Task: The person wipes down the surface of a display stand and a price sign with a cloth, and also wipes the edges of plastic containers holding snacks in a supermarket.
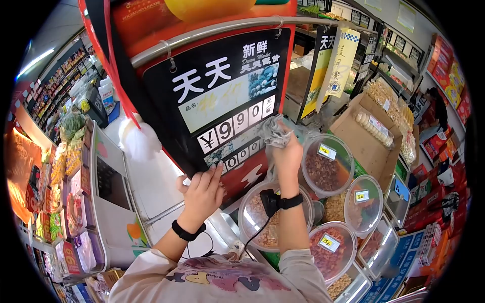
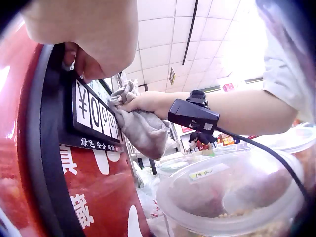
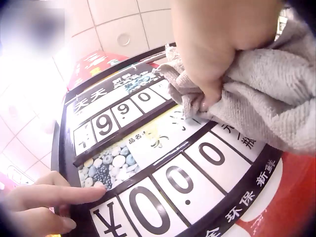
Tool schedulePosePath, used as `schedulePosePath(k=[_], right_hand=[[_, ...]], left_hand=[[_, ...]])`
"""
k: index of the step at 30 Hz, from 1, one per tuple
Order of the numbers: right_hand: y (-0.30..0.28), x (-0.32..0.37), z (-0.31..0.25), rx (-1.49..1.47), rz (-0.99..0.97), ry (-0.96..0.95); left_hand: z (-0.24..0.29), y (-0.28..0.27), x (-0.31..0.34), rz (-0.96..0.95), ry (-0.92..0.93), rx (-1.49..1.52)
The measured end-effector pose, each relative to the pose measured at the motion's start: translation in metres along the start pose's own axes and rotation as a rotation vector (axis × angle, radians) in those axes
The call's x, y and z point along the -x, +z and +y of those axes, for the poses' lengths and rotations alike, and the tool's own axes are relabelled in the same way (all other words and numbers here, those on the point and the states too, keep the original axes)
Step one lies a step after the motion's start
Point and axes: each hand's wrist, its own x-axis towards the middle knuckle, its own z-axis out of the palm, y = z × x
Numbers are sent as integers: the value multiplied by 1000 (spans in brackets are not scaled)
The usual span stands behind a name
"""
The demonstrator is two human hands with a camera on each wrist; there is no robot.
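A black price board with white digit cards hangs from a metal rail. My right hand grips a bunched grey cloth at the board's right side. In the right wrist view, the cloth lies over the right part of the label strip between the two price rows, fingertips pressed into it. My left hand is at the board's lower left. Its extended index finger touches the strip's left end, above the lower digit row, in the right wrist view.
A red display panel stands behind the board. Clear lidded tubs of dried food crowd the lower right, close to my right forearm. Beyond them lies an open cardboard box. A white counter and stocked shelves are on the left.
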Motion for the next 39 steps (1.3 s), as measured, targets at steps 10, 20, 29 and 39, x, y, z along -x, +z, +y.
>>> schedulePosePath(k=[10, 20, 29, 39], right_hand=[[22, 60, -24, -39, -62, -396], [17, 30, -4, -87, 9, -203], [18, 24, -6, -383, -33, 57], [18, 39, -11, -81, -136, -429]], left_hand=[[0, 4, 0, 6, -15, 12], [-1, 4, 0, -6, -11, -6], [2, 5, -2, -5, -21, -6], [2, 7, -1, -6, -32, -13]])
